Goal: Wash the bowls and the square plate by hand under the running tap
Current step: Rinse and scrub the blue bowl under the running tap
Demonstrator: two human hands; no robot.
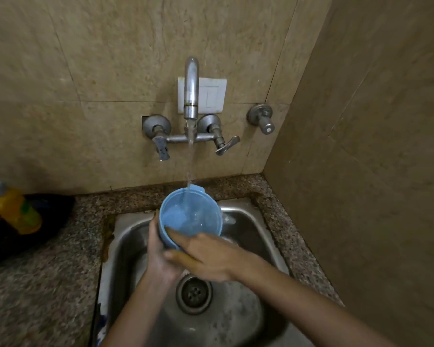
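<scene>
Nearest me, over the steel sink (238, 319) and its drain (194, 294), my left hand (161, 256) curls round the outer wall of the blue bowl (193, 216), holding it tipped toward me. My right hand (211, 259) lies across the near rim with its fingers stretched straight into the bowl. The bowl hangs above the sink's far edge, catching the water stream (190, 166) from the wall tap (191, 88), and a yellow bottle (15, 211) shows far left above the speckled table (48, 271).

Beige stone-tiled walls (110, 58), white switch plate (212, 95), speckled granite counter (48, 259)
</scene>
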